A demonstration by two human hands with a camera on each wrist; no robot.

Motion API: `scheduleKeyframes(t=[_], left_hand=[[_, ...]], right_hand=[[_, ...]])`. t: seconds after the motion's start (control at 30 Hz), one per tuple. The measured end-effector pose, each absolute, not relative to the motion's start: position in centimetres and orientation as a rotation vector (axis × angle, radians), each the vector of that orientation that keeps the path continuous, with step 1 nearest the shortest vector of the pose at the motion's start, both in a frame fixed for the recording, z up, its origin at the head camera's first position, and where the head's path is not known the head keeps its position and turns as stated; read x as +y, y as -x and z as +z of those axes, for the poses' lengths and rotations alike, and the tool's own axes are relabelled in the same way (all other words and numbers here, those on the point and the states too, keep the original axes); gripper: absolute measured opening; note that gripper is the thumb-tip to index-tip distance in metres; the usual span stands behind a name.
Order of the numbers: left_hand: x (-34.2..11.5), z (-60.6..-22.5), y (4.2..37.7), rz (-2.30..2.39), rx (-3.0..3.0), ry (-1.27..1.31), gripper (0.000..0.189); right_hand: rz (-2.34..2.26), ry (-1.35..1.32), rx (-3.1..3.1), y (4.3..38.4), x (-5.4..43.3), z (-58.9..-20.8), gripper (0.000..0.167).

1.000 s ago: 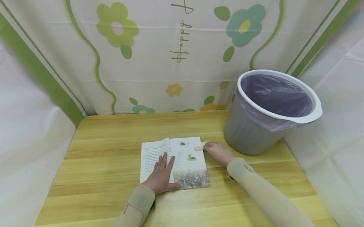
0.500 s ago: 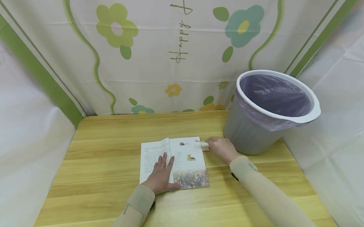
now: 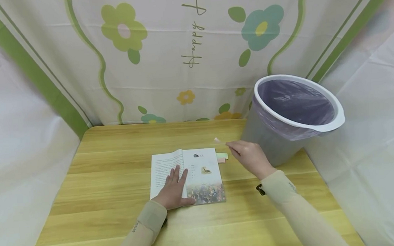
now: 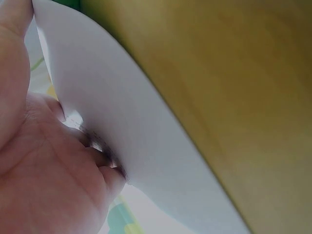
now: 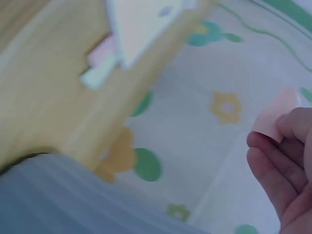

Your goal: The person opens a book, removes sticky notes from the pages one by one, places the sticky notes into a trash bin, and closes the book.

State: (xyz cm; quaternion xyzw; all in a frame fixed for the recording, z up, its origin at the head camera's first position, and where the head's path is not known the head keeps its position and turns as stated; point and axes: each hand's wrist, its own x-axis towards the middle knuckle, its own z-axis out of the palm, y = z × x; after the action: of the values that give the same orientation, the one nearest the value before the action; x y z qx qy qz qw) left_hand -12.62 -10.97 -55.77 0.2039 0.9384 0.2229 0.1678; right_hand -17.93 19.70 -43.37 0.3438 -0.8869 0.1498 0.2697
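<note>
An open book (image 3: 204, 158) lies on the wooden table, text on its left page and small pictures on the right one. With fingers spread, my left hand (image 3: 172, 192) presses flat across the book near the spine; the left wrist view shows the palm (image 4: 53, 170) against a white page. My right hand (image 3: 251, 158), raised just right of the book, pinches a small pink sticky note (image 5: 274, 116) between thumb and fingers. From the book's right edge a green sticky tab (image 3: 222, 155) and a pink sticky tab (image 3: 221, 160) stick out.
A grey trash bin (image 3: 264, 143) with a white rim and purple liner stands at the table's back right, close beside my right hand. A flower-printed curtain (image 3: 166, 64) hangs behind the wooden table (image 3: 117, 143).
My right hand has pulled a pink sticky note away from the book's right edge and lifted it up and right. The left hand stays in place on the book.
</note>
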Motion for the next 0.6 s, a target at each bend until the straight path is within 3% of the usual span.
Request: scheduleKeyframes(t=[0.6], left_hand=[[-10.9, -55.4, 12.4, 0.658, 2.666, -0.577, 0.116]], right_hand=[[0.639, -0.925, -2.107, 13.6, 22.2, -33.4, 0.032]])
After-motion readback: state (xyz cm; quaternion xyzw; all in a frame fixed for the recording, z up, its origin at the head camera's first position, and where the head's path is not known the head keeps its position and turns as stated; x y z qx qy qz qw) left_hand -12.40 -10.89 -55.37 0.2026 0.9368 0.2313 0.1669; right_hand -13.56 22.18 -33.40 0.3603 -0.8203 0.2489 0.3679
